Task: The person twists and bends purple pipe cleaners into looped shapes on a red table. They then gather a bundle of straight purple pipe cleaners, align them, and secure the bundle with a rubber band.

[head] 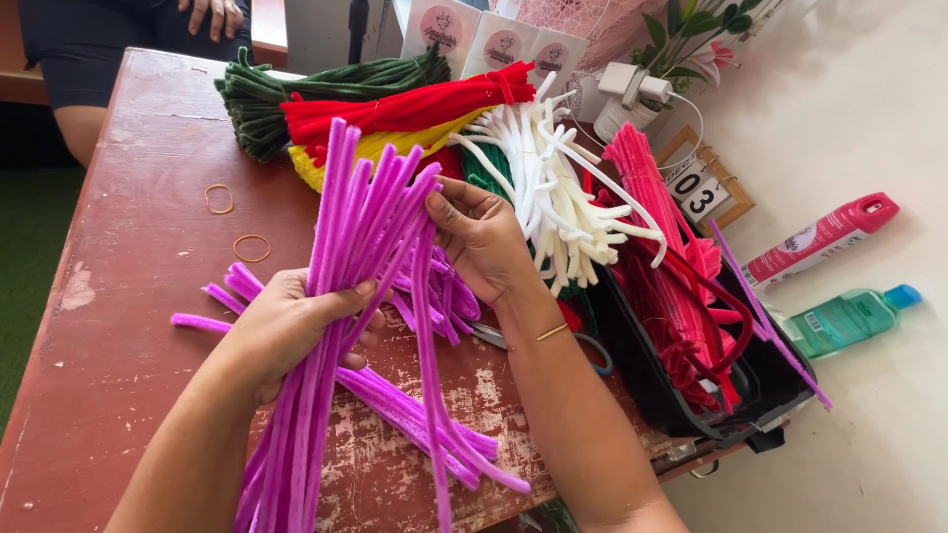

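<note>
Here, purple pipe cleaners (341, 296) stand upright (slightly tilted).

Bare tabletop (148, 296) is left open on the left, broken only by two rubber bands (237, 222). The far edge is blocked by stacked bundles of green, red, yellow and white pipe cleaners (395, 109). The right side is closed off by a black tray (662, 390); loose purple pipe cleaners (415, 415) are strewn across the middle.

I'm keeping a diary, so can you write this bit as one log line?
left hand: grips purple stems | right hand: pinches one stem | table: loose purple stems, two rubber bands
</note>
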